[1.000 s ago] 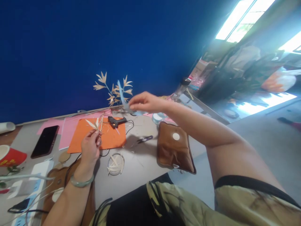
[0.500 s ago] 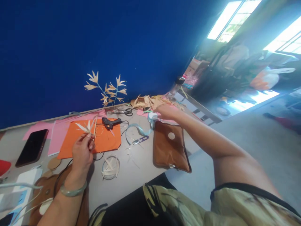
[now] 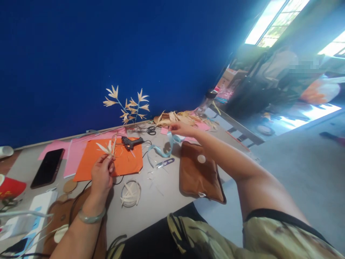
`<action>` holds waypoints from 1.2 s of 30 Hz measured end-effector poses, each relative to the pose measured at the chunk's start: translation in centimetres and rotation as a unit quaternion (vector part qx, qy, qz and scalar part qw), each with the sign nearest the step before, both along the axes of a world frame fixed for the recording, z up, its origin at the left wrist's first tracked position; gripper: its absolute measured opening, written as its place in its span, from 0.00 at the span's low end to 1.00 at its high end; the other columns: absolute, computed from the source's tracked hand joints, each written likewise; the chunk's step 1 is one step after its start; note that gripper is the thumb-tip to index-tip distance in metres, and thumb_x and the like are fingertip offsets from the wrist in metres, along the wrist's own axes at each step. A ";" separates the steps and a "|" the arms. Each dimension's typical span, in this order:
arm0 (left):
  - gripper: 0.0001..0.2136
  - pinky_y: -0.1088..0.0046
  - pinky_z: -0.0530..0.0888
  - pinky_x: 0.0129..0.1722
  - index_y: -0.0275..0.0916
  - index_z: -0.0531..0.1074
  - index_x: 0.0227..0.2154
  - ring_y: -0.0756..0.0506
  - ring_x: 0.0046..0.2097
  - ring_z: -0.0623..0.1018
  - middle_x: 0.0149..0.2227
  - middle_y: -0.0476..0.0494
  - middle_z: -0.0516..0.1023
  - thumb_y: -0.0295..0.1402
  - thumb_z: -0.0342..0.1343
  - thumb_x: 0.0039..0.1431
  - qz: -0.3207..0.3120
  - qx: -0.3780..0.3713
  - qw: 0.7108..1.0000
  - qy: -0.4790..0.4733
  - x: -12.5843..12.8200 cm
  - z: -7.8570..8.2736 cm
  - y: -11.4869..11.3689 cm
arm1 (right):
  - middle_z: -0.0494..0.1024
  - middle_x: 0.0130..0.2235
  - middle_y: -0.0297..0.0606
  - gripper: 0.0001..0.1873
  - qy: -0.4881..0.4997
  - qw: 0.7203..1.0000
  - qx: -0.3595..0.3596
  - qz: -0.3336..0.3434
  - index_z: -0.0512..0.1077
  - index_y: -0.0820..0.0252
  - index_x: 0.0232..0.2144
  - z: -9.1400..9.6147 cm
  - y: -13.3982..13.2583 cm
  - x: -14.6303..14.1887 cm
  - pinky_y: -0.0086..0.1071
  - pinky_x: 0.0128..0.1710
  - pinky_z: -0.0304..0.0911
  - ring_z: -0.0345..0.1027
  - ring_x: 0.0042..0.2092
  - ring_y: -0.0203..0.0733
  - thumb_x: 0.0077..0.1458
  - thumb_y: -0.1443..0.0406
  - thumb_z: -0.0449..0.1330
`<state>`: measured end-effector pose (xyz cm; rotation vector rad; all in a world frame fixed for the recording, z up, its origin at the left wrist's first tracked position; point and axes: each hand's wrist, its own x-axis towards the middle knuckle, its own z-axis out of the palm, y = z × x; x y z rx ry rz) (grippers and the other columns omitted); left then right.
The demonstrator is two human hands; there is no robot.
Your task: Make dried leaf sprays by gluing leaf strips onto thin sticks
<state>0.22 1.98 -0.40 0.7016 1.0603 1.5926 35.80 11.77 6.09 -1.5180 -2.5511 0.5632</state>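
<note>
Pinched in the fingertips of my left hand (image 3: 102, 172) is a pale husk flower (image 3: 107, 148) with narrow pointed petals, held over an orange sheet (image 3: 88, 163). My right hand (image 3: 182, 128) reaches across to the back of the table, fingers closed on a light blue ribbon (image 3: 163, 154), whose loose length curls down toward the tabletop. Just behind that hand lies a heap of dried husks (image 3: 178, 117). A black glue gun (image 3: 132, 142) rests on the orange sheet. Thread snips (image 3: 165, 163) lie under the ribbon's curl, and scissors (image 3: 149, 130) are farther back.
Husk-flower stems (image 3: 132, 108) stand against the blue wall panel (image 3: 88, 54). A brown pouch (image 3: 198, 172) lies below my right forearm. A round dish of pale strips (image 3: 130, 193) sits near the front edge. At left are a phone (image 3: 48, 168), a red cup (image 3: 12, 186) and a power strip (image 3: 40, 212).
My right hand has come back from the husk heap, toward me and slightly left, and now lifts the blue ribbon. My left hand keeps the flower. The view has shifted slightly left.
</note>
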 end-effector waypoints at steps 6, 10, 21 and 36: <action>0.10 0.83 0.52 0.14 0.34 0.68 0.27 0.60 0.15 0.59 0.23 0.52 0.73 0.32 0.63 0.45 -0.007 -0.006 1.000 -0.006 -0.1 0.4 -0.1 | 0.72 0.27 0.35 0.03 0.101 0.990 -0.098 -0.007 0.71 0.62 0.30 4.1 0.7 -3.5 0.25 0.26 0.55 0.62 0.27 0.31 0.50 0.69 0.58; 0.10 0.83 0.51 0.13 0.34 0.68 0.27 0.61 0.15 0.58 0.23 0.51 0.74 0.31 0.63 0.44 -0.015 -0.005 1.000 -0.020 -0.1 0.5 -0.1 | 0.69 0.24 0.32 0.03 0.143 0.979 -0.141 0.023 0.70 0.61 0.27 6.1 1.1 -5.4 0.26 0.25 0.52 0.57 0.25 0.30 0.50 0.67 0.59; 0.10 0.83 0.52 0.13 0.34 0.67 0.26 0.60 0.14 0.58 0.23 0.52 0.74 0.30 0.63 0.42 -0.018 -0.002 0.999 -0.031 -0.2 0.6 0.0 | 0.68 0.21 0.32 0.06 0.178 0.969 -0.146 -0.089 0.69 0.62 0.25 5.3 1.7 -5.1 0.26 0.24 0.53 0.59 0.23 0.30 0.50 0.65 0.61; 0.09 0.82 0.52 0.14 0.35 0.68 0.26 0.60 0.15 0.59 0.23 0.51 0.74 0.31 0.62 0.44 -0.017 -0.001 1.000 -0.019 -0.1 0.5 -0.1 | 0.78 0.33 0.46 0.10 -0.124 0.981 -0.021 -0.147 0.77 0.62 0.32 0.2 3.0 0.2 0.38 0.38 0.61 0.69 0.38 0.50 0.43 0.66 0.65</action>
